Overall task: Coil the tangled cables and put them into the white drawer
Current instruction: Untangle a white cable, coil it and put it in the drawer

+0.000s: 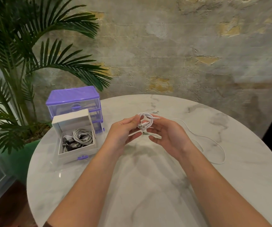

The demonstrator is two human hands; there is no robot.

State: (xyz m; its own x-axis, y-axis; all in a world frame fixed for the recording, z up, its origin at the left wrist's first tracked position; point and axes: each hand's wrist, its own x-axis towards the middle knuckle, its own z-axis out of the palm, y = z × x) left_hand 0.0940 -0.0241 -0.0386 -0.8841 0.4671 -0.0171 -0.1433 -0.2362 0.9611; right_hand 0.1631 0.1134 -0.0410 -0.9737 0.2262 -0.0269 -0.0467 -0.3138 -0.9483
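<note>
Both hands met above the middle of the round marble surface [148, 185], working on a white cable [146, 121]. The left hand [123, 131] pinched the small bundle of loops between thumb and fingertips, holding the coil upright. The right hand [168, 133] cupped the other side, fingers bent around the loops and a plug end; whether it truly gripped or only steadied the coil, I could not tell for certain, though it looked like a light hold.

The coil was only partly wound. A long loose tail [214, 145] ran from the hands toward 3 o'clock, curving across the surface to its right edge and back. That slack was still to be wound in, by my judgement.

At 9 o'clock from the hands stood the white drawer [76, 153], pulled out and open, with several coiled cables [79, 136], white and dark, already lying inside. Behind it, toward 10 o'clock, sat a purple organizer [73, 102] with clear drawers. A palm plant [25, 63] filled the far left.

So the job appeared well advanced: earlier cables stowed, this one half coiled, no other loose cable visible. What remained was finishing the coil and dropping it into the drawer.
</note>
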